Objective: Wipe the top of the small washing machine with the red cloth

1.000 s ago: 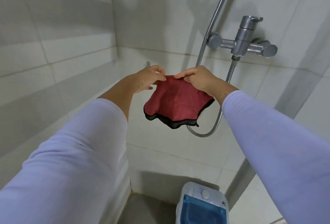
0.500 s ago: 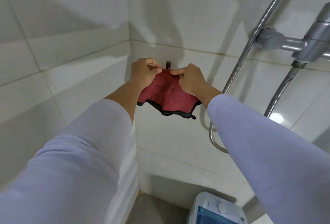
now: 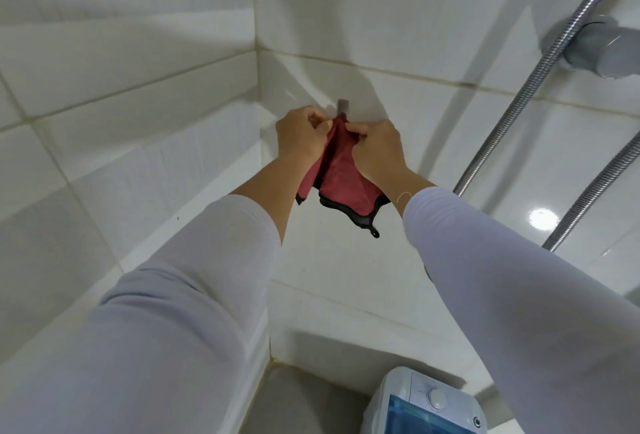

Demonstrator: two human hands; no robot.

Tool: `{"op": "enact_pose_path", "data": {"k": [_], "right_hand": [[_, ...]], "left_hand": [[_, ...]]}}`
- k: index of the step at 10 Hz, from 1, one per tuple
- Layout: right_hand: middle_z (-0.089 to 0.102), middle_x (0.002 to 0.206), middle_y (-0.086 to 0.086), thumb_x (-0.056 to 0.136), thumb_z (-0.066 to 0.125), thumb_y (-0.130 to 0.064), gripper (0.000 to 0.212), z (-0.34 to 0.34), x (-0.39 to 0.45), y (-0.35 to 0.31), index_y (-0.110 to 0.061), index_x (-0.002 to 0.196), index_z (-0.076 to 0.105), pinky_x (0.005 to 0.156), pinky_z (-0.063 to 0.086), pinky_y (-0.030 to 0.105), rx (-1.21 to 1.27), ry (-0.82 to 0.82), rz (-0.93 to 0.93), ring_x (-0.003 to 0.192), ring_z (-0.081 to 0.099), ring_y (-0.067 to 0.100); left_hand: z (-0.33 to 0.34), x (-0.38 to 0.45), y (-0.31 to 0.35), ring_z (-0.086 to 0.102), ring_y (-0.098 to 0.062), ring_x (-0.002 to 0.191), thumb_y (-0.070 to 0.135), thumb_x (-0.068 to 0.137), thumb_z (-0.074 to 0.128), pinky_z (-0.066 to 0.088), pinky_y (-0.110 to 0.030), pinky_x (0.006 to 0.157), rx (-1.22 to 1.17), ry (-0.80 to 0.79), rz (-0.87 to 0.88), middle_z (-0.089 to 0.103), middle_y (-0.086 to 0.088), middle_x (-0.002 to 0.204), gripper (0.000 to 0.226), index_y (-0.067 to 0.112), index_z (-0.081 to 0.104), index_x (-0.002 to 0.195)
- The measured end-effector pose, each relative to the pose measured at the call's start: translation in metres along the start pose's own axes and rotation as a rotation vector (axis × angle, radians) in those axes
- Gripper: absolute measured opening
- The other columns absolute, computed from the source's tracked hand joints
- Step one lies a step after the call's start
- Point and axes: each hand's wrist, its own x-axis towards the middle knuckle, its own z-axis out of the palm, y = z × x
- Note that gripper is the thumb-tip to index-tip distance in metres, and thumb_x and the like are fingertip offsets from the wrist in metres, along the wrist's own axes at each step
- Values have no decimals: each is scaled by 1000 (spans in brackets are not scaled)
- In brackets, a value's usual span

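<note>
A red cloth [image 3: 341, 181] with black trim hangs bunched between both my hands, close against the tiled back wall. My left hand [image 3: 301, 137] pinches its top edge on the left, and my right hand [image 3: 377, 149] pinches the top edge on the right. The cloth's top corner sits just under a small dark wall hook [image 3: 343, 104]. A small white washing machine [image 3: 426, 402] with a blue translucent lid and a round knob stands on the floor at the bottom right, far below my hands.
White tiled walls meet in a corner left of my hands. A chrome shower hose [image 3: 540, 77] and a shower mixer [image 3: 595, 49] are on the wall at the right. A second hose section [image 3: 595, 188] runs lower right.
Both hands have carried the cloth left and toward the wall hook. My hands came closer together, so the cloth went from spread out to bunched.
</note>
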Motion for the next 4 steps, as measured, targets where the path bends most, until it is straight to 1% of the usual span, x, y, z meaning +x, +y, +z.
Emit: {"op": "enact_pose_path", "data": {"k": [1, 2, 3, 4], "right_hand": [[59, 135, 3, 90, 37, 4, 51, -2, -4, 2, -17, 132, 58, 93, 38, 17, 67, -80, 37, 121, 55, 22], [62, 121, 6, 88, 36, 3, 57, 2, -8, 18, -25, 131, 59, 72, 44, 11, 55, -193, 77, 89, 63, 22], [51, 89, 1, 86, 36, 5, 57, -6, -21, 37, -24, 129, 61, 34, 31, 5, 90, -265, 137, 47, 38, 7], [53, 62, 4, 88, 38, 6, 52, -14, -69, 59, -17, 129, 60, 32, 29, 7, 146, -284, 212, 29, 40, 3]], "left_hand": [[5, -8, 2, 65, -20, 104, 18, 93, 57, 41, -21, 93, -3, -32, -31, 72, -7, 108, 21, 8, 70, 106], [10, -23, -3, 63, -19, 107, 15, 94, 50, 40, -18, 91, -21, -54, -37, 71, -5, 113, 27, 12, 69, 113], [19, -36, -16, 55, -22, 119, 17, 93, 48, 41, -28, 102, 38, -11, -10, 63, -6, 124, 37, 18, 62, 127], [29, -82, -34, 40, -25, 132, 18, 91, 53, 39, -42, 106, 73, 88, -93, 47, -11, 139, 45, 13, 50, 136]]}}
